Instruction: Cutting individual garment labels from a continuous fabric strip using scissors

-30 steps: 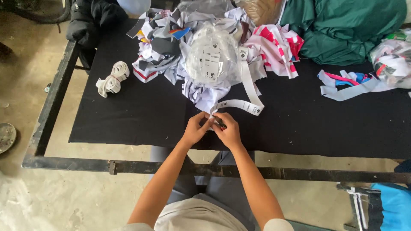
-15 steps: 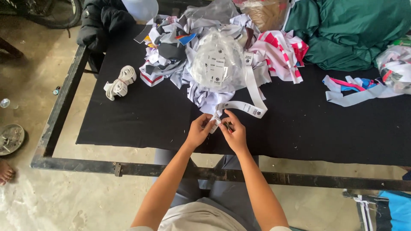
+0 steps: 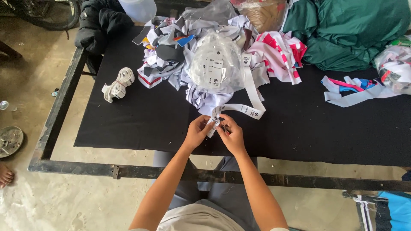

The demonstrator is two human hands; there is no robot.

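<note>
Both hands have barely shifted since a second ago, still meeting above the near part of the black cloth-covered table [image 3: 128, 124]. Left hand [image 3: 198, 132] and right hand [image 3: 231, 134] pinch the end of a long white printed fabric strip [image 3: 252, 96]; fingertips hide the pinched end. Its far end disappears under a clear plastic bag of labels [image 3: 216, 64].
</note>
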